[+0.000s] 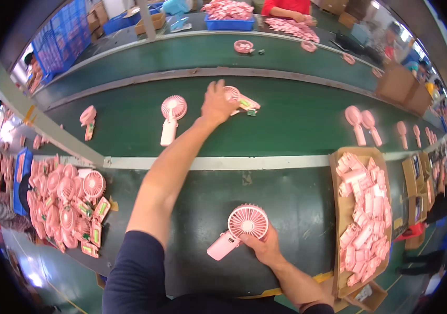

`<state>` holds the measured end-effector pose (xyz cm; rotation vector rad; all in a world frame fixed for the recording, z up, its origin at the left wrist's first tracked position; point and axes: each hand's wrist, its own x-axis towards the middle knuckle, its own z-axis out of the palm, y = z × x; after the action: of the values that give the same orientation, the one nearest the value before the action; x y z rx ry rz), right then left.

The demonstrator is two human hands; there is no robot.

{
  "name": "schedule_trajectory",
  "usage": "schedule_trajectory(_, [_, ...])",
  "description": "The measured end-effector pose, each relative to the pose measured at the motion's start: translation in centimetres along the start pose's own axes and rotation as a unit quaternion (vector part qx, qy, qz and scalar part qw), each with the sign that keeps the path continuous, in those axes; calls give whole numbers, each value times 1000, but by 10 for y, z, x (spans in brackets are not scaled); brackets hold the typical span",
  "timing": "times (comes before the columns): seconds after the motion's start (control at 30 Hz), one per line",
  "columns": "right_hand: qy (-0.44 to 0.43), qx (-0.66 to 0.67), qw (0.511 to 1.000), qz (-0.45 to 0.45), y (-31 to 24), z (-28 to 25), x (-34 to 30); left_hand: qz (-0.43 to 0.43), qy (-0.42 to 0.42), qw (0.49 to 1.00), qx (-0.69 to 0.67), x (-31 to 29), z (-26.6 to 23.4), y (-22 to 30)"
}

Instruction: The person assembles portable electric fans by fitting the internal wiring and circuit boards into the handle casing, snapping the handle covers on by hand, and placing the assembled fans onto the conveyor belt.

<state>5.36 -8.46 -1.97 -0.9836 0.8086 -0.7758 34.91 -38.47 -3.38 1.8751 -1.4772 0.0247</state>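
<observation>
My right hand (265,246) holds a pink handheld fan (248,222) over the near work table, thumb at the base of its round grille. The fan's light pink handle (223,247) points down and left. On the green conveyor belt, my outstretched left hand (217,104) is at the head of another fan (232,94), with fingers and thumb around its left side. That fan's handle is uncovered, showing a yellow-green part and a small green board (252,112). A whole pink fan (173,107) lies just left of this hand.
A heap of pink fans (66,193), some with uncovered handles, lies at left on the table (202,183). At right stands a cardboard box (334,209) of pink handle shells. More fans (357,123) lie along the belt. A metal post (45,123) rises at left. A person in red (289,8) works beyond.
</observation>
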Motion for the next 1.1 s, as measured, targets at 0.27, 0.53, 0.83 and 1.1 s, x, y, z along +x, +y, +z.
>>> schedule_trajectory(0.27, [6, 7, 1000, -4, -2, -8, -2, 4, -99, 988, -114, -40, -2, 56])
schedule_trajectory(0.53, [23, -15, 999, -43, -10, 6, -3, 50, -49, 986, -153, -145, -216, 29])
schedule_trajectory(0.83, [17, -22, 998, -64, 4, 4, -2, 14, -129, 980, 153, -228, -328, -85])
schedule_trajectory(1.1, [48, -53, 994, -87, 11, 3, 0, -15, -33, 995, 88, -163, -283, -153])
